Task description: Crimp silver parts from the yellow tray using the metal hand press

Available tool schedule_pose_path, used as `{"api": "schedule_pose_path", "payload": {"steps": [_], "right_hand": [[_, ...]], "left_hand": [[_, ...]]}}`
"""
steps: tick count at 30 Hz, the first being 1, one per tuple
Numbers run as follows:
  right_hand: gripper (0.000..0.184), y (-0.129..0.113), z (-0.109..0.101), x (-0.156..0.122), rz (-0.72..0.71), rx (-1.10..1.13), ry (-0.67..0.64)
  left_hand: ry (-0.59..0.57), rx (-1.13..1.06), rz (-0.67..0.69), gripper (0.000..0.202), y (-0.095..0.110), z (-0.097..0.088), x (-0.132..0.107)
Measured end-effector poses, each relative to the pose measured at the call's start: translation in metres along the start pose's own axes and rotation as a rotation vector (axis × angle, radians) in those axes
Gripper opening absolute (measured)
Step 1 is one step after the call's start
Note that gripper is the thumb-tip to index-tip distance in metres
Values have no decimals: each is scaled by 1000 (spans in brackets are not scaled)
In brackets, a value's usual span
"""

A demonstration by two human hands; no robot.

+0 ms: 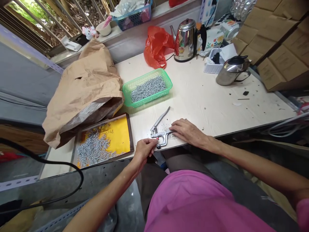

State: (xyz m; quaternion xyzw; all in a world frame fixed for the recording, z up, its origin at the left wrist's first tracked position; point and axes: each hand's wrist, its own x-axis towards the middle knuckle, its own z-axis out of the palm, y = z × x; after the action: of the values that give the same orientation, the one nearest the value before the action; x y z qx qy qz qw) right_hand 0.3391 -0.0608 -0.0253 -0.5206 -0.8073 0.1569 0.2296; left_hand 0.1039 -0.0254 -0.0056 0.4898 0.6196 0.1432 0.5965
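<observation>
Hand pliers (164, 137) of grey metal, like snap-fastener pliers, lie at the table's front edge with their handles spread and a spring between them. My left hand (145, 149) is at the jaw, thumb and fingers pinched together. Whatever it holds is too small to make out; a bit of red shows in the jaw beside the fingertips. My right hand (187, 131) lies over the end of the lower handle, fingers bent on it. Left of my hands, a shallow tray (131, 132) with a yellow lining holds many small metal pieces (93, 149).
Behind the pliers sits a green plastic basket (147, 102) of small metal parts. A large brown paper bag (84, 87) stands at the left. Farther back are a red plastic bag (156, 45), a steel kettle (185, 42), a steel pitcher (230, 72) and cardboard boxes (272, 42).
</observation>
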Motion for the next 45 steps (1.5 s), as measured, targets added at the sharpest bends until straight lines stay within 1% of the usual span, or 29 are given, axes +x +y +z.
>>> {"api": "schedule_pose_path", "payload": {"steps": [2, 4, 6, 7, 9, 11, 15, 19, 21, 22, 23, 25, 26, 28, 30, 32, 34, 36, 40, 42, 45], "right_hand": [[34, 3, -3, 4, -25, -24, -6], [57, 8, -8, 12, -57, -75, -45], [82, 17, -12, 25, -87, -130, -124], [92, 22, -14, 32, -103, -150, -170], [103, 31, -15, 46, -142, -178, -246], [105, 38, -13, 58, -175, -205, -291], [95, 40, -11, 71, -177, -268, -322], [75, 28, -17, 71, -156, -326, -350], [61, 21, -21, 69, -142, -337, -357], [54, 18, -23, 68, -136, -335, -358], [49, 16, -25, 67, -128, -328, -358], [42, 12, -27, 65, -105, -314, -355], [41, 10, -28, 64, -94, -309, -355], [45, 10, -27, 62, -84, -302, -363], [53, 10, -27, 60, -78, -295, -382], [62, 10, -27, 58, -47, -300, -393], [64, 9, -28, 56, 10, -325, -385], [52, 6, -30, 57, 53, -361, -386], [20, 4, -28, 60, 62, -378, -409], [14, 8, -24, 62, 60, -339, -394], [16, 13, -17, 64, 98, -282, -366]], "left_hand": [[-19, 41, -8, 33, 2, -1, 1], [-38, 83, -17, 33, 5, -2, 1], [-49, 111, -24, 33, 7, -2, 1], [-50, 120, -26, 33, 7, -2, 1], [-46, 132, -29, 33, 8, -1, 1], [-37, 135, -37, 33, 7, 0, 1], [-21, 128, -55, 35, 5, 1, 1], [-27, 145, -65, 37, 1, -2, 1], [18, 242, -9, 39, 1, -4, -1], [73, 322, 68, 38, 2, -4, -1], [138, 418, 178, 35, 3, -3, -2], [249, 636, 443, 22, 9, 1, 1], [266, 744, 563, 20, 14, 4, 4], [219, 944, 747, 40, 24, 12, 14], [134, 1108, 837, 58, 35, 19, 27], [66, 1228, 854, 63, 44, 25, 37], [28, 1298, 850, 65, 51, 27, 44], [0, 1318, 866, 59, 55, 28, 47], [-43, 1270, 872, 30, 56, 29, 50], [-36, 1231, 872, 20, 56, 30, 53], [-17, 1215, 863, 16, 59, 31, 58]]}}
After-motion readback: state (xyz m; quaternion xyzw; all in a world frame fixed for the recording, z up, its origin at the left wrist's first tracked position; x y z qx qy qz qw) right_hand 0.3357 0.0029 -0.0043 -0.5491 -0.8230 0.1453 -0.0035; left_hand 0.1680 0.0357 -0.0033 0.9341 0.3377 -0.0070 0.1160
